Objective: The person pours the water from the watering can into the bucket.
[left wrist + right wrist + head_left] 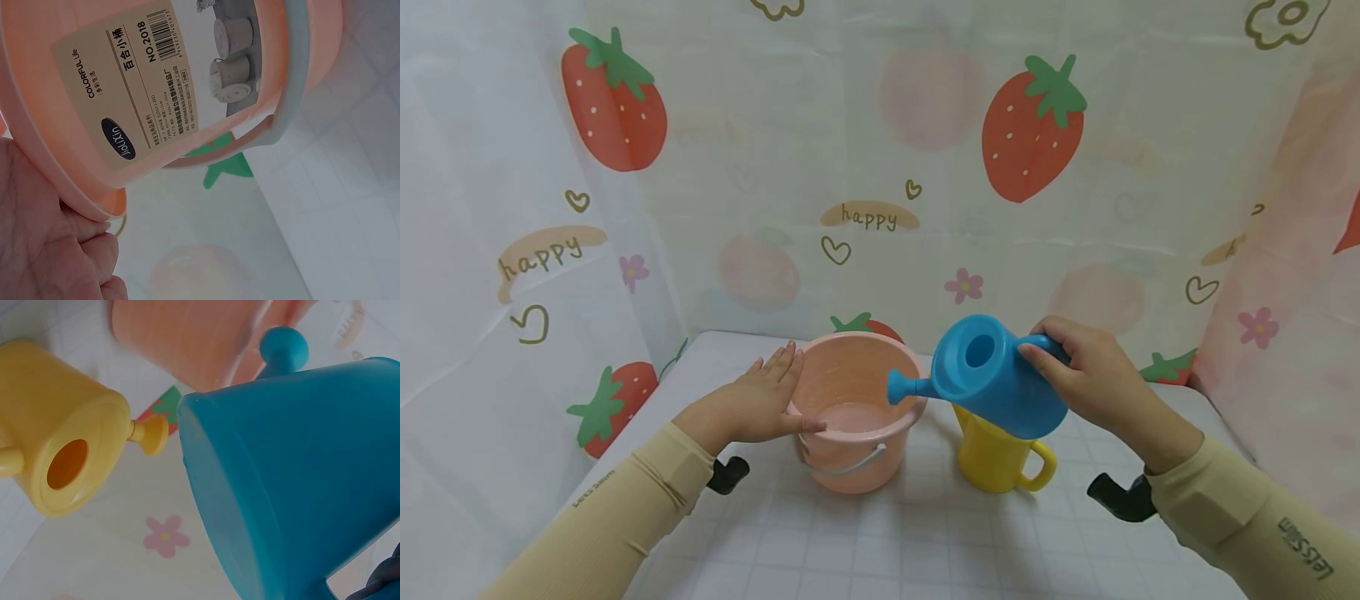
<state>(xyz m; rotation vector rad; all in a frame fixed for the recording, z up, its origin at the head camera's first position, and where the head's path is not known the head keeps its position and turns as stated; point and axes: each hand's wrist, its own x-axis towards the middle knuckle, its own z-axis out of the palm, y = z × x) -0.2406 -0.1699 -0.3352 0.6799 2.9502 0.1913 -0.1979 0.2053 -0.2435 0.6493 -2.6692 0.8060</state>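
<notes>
A pink bucket with a pale handle stands upright on the table. My left hand rests on its left rim, fingers straight and thumb lying over the front edge. In the left wrist view a printed label covers the bucket's side. My right hand grips the handle of a blue watering can, which is raised and tilted to the left. Its spout points over the bucket's right rim. No water is visible coming from the spout. The right wrist view shows the can's base and side, with the hand mostly out of frame.
A yellow watering can stands on the table right of the bucket, partly hidden below the blue one. The table has a pale checked cover. Behind it hangs a strawberry-print curtain.
</notes>
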